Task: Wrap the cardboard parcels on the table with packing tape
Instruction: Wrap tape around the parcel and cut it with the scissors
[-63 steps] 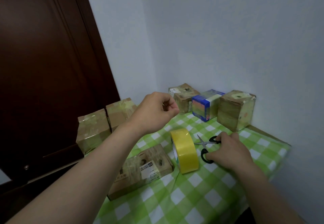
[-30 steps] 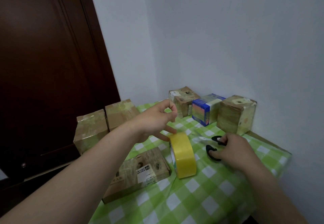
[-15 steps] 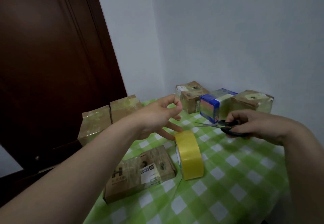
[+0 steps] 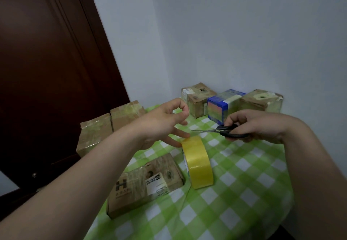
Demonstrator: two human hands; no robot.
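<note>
Above yellow tape roll [image 4: 200,164]: left hand [image 4: 161,121], thumb-forefinger pinched, contents indiscernible, lower fingertips [image 4: 185,136] touching roll; right hand [image 4: 257,123] gripping black scissors [image 4: 224,127].

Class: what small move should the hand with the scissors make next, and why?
Probably slide the scissors left and snip just above the tape roll. The right hand holds them with tips aimed at the left hand, whose thumb and forefinger pinch above the roll; any strip there is too faint to see.

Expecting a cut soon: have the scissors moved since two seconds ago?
Yes. The scissors have risen off the tablecloth beside the tape roll; the right hand holds them in the air, nearer the blue box.
</note>
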